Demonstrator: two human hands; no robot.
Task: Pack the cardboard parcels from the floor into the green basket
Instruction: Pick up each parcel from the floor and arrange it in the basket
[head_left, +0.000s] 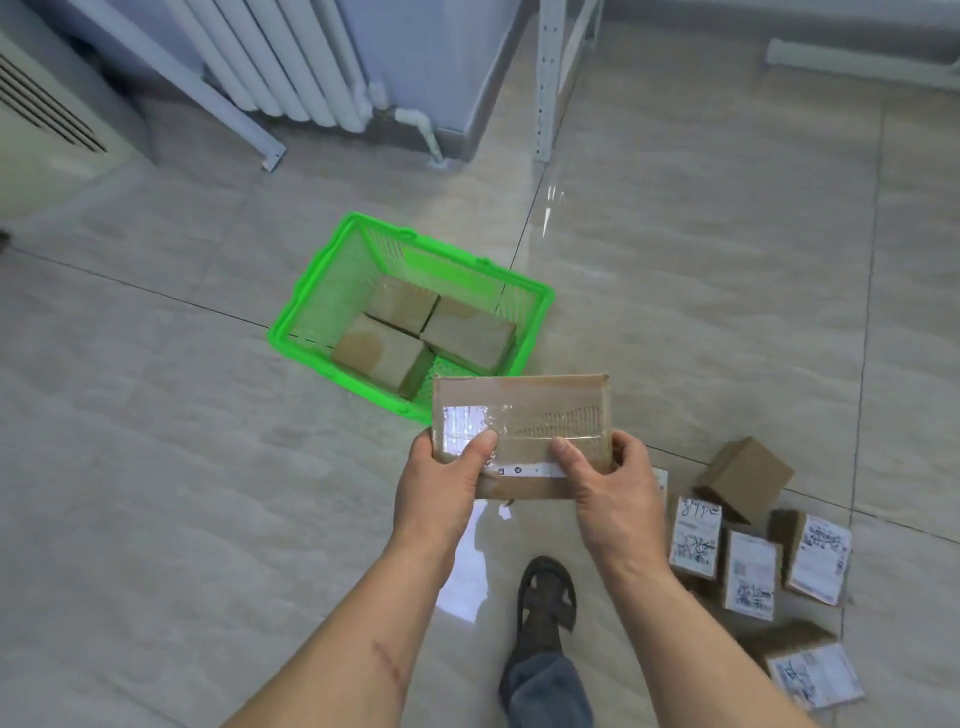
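A flat taped cardboard parcel (524, 410) is held in the air by both hands, just in front of the green basket (306, 306). My left hand (441, 480) grips its near left corner, thumb on top. My right hand (615, 491) grips its near right edge. The basket stands on the tiled floor with three brown parcels (382, 353) inside, packed side by side. Several more parcels (748, 566) with white labels lie on the floor to the right, beside a plain brown box (745, 478).
A white radiator (291, 62) and a grey wall base stand behind the basket. A white metal rack leg (545, 83) rises at the back right. A beige unit (47, 140) is at far left. My sandalled foot (545, 597) is below the held parcel.
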